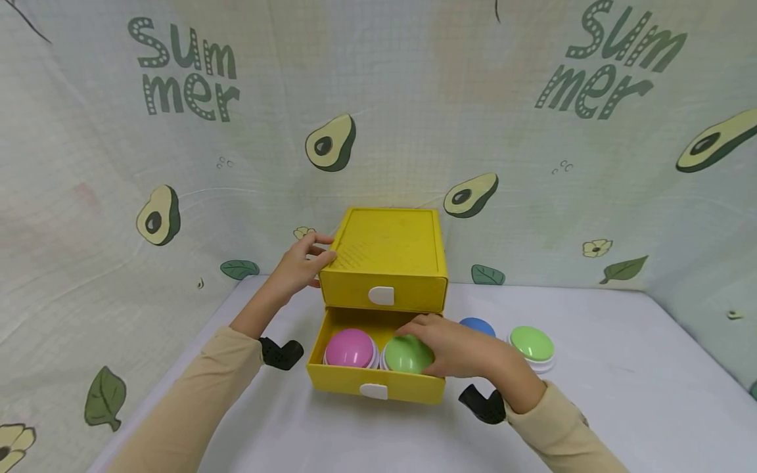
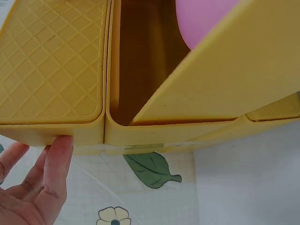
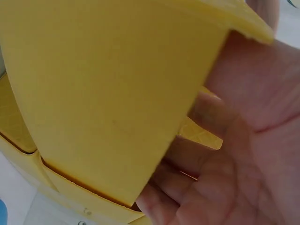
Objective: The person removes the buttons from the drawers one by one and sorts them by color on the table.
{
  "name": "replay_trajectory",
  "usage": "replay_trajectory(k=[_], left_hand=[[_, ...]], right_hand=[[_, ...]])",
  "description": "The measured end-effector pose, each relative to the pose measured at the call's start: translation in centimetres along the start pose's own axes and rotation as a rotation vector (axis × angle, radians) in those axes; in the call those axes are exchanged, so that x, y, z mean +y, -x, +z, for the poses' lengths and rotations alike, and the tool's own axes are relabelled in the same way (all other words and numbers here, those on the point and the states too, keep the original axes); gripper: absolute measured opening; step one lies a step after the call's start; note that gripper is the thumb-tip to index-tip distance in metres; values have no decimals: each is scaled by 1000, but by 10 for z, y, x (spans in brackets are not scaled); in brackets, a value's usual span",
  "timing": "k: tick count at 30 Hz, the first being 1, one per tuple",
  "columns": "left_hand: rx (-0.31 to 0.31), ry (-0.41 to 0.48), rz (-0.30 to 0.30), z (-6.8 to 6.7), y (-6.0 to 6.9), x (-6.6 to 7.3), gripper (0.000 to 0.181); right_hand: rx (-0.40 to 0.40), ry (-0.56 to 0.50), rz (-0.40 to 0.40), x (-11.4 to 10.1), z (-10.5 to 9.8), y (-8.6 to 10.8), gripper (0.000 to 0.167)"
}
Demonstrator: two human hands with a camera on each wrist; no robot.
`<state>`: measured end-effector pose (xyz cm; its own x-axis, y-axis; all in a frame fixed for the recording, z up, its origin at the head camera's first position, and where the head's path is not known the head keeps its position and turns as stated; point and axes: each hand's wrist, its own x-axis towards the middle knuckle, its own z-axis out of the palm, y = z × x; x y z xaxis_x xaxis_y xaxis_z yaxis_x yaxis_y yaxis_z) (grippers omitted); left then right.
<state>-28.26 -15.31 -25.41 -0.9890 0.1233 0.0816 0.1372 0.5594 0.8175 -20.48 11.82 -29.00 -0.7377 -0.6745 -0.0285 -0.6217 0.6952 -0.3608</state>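
Observation:
A yellow two-tier drawer box (image 1: 387, 243) has its lower drawer (image 1: 331, 380) pulled out. Inside it, a pink dome with a white base (image 1: 350, 348) sits at the left, beside a green dome with a white base (image 1: 409, 355). My right hand (image 1: 464, 345) reaches over the drawer's right wall and holds the green dome, fingers behind it and thumb in front. The right wrist view shows that yellow wall (image 3: 103, 103) hiding the dome from the hand (image 3: 229, 187). With extended fingers, my left hand (image 1: 296, 266) touches the upper tier's left side.
On the white table (image 1: 621, 368), right of the box, stand a blue dome (image 1: 478, 325), partly behind my right hand, and another green dome (image 1: 532, 345). White tabs (image 1: 381, 295) mark the drawer fronts. A printed cloth (image 1: 402, 98) hangs behind.

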Motion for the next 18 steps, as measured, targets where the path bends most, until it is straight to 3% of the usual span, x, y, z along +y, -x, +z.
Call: replay_trajectory(k=[18], left_hand=[[-3, -5, 7, 0, 0, 0, 41]], right_hand=[[59, 79, -85, 5, 4, 2, 43]])
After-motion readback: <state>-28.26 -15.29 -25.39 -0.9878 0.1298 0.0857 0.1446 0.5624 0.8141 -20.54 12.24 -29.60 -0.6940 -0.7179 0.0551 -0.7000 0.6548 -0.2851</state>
